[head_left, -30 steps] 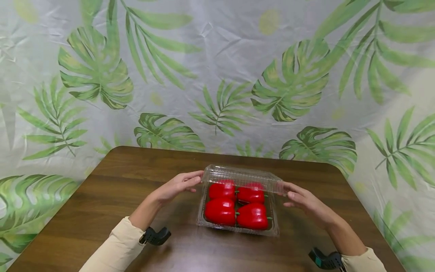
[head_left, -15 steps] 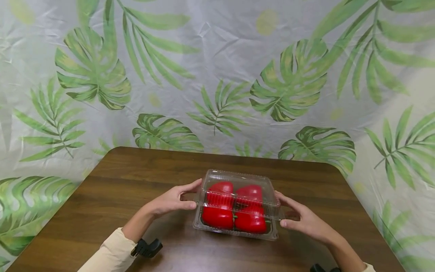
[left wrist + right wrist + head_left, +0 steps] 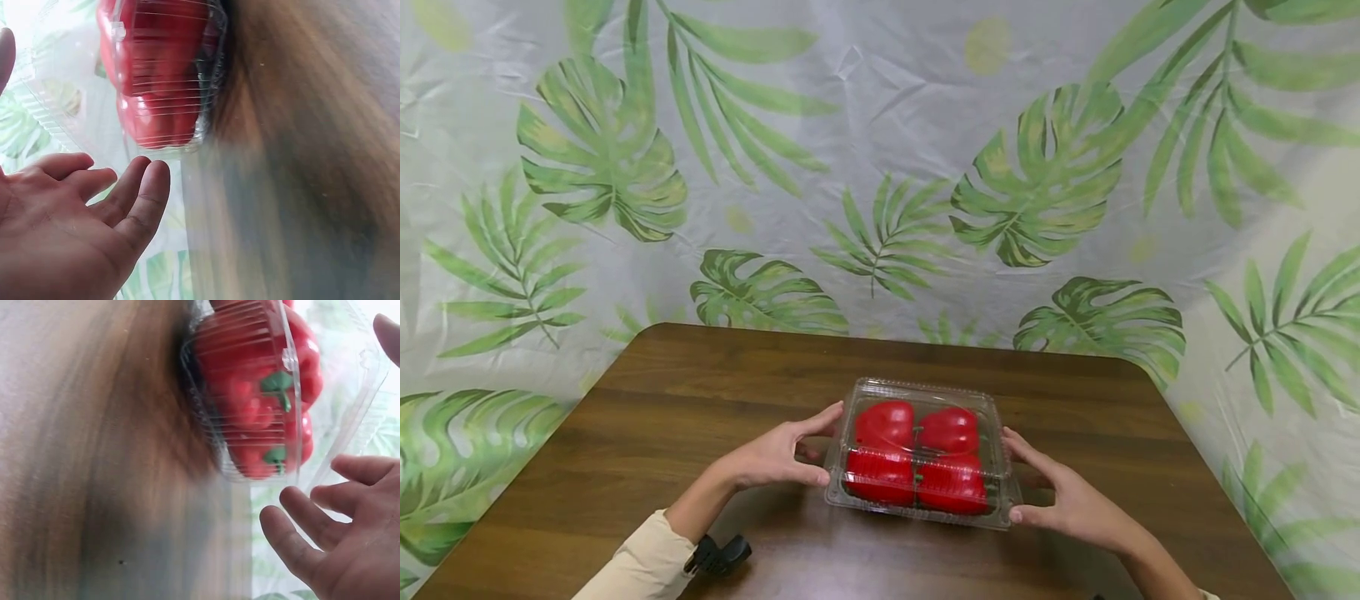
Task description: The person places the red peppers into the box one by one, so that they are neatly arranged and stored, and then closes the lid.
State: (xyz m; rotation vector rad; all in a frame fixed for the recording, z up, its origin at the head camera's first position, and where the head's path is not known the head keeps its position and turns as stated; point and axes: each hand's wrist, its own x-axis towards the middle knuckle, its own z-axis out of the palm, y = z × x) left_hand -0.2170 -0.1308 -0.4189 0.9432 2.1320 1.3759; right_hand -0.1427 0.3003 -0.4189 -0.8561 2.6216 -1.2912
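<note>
A clear plastic clamshell container (image 3: 917, 515) stands mid-table with several red bell peppers (image 3: 955, 485) inside. Its hinged lid (image 3: 928, 387) lies over them in the head view. At the left side is my left hand (image 3: 775, 454), thumb by the front corner and forefinger further back along the edge. My right hand (image 3: 1075, 500) mirrors it on the other side, thumb tip at the front right corner. In the wrist views, the fingers of the left hand (image 3: 69, 231) and right hand (image 3: 369, 531) are spread and loosely bent beside the container. Green stems (image 3: 276, 381) show through its ribbed wall.
The brown wooden table (image 3: 662, 392) has rounded far corners. Behind it hangs a pale cloth (image 3: 880, 108) printed with green leaves. A black wrist device (image 3: 722, 554) sits at the left sleeve (image 3: 636, 562).
The lid has swung down toward me from its raised position to over the peppers. Both hands came forward and down with it, thumbs now at the front corners.
</note>
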